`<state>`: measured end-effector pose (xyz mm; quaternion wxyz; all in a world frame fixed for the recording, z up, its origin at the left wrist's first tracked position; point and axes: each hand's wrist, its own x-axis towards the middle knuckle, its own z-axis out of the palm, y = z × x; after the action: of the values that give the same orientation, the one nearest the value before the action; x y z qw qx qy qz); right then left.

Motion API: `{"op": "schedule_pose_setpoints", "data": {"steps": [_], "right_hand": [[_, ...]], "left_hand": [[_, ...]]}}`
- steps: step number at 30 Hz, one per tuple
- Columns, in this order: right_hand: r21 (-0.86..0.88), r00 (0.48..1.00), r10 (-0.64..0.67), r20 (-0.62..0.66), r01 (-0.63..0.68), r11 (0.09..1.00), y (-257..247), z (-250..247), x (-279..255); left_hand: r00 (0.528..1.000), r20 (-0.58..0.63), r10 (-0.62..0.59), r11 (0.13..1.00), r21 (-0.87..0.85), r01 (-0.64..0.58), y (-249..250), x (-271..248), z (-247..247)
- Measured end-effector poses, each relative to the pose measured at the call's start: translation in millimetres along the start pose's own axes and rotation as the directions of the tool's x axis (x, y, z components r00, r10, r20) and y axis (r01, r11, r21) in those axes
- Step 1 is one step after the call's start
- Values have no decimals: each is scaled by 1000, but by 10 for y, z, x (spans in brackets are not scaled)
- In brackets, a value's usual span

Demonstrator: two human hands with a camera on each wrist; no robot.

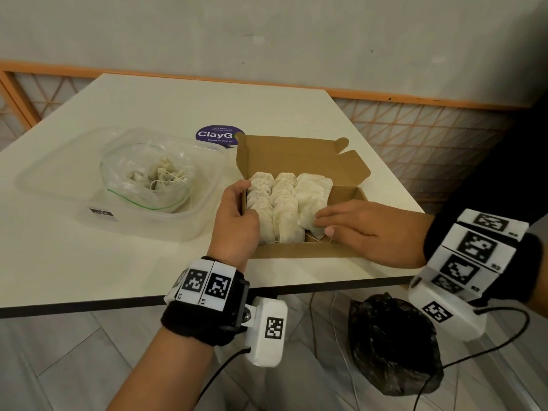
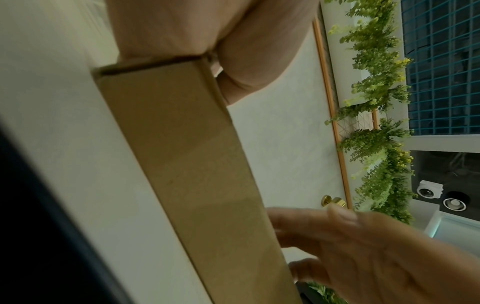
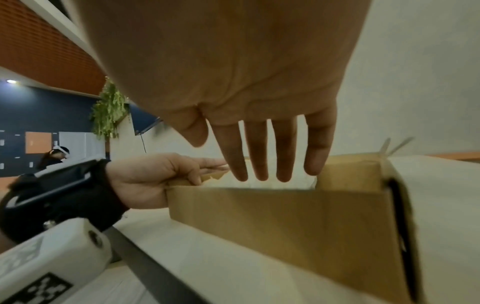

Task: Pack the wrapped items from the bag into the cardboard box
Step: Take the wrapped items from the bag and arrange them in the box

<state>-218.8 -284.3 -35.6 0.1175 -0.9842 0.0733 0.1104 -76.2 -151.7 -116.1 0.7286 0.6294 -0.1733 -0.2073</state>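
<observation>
Three rows of tea bags (image 1: 284, 203) lie in the box (image 1: 299, 155). Your left hand (image 1: 234, 215) grips its wall; your right hand (image 1: 364, 223), fingers flat, presses them. They look light and soft: pinch gently.

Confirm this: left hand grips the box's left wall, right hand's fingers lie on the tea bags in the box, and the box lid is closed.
One thing is wrong: the lid is open, folded back behind the box, as the head view shows. The rest holds: the left hand grips the box's left wall, and the right hand lays its fingers on the tea bags in the box.
</observation>
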Motion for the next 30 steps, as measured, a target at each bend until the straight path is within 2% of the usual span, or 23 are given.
{"op": "schedule_pose_setpoints", "data": {"steps": [3,6,9,14,18,22,26,30], "right_hand": [[65,998,50,49,-54,996,7,101,-63],[-37,989,67,129,-63,997,110,190,-37],[-117,995,39,91,-28,993,168,149,-41],[20,988,82,131,-85,996,25,148,2],[-147,990,89,113,-72,986,17,74,10],[-350,992,73,101,-33,936,-11,-52,-19],[-440,992,43,117,13,898,-41,45,76],[-447,997,32,66,1,894,9,142,142]], "left_hand": [[1000,-2,3,1000,1,-3,-5,5,-1],[1000,-4,4,1000,4,-4,2,-2,1],[1000,-5,4,1000,8,-4,-2,-9,3],[1000,-20,1,1000,-4,-1,-2,4,15],[1000,-14,-12,1000,-15,12,3,8,7],[1000,-18,-8,1000,-5,8,19,-6,15],[1000,-27,-16,1000,-10,15,12,-1,13],[1000,-21,-20,1000,-3,20,21,-10,8]]}}
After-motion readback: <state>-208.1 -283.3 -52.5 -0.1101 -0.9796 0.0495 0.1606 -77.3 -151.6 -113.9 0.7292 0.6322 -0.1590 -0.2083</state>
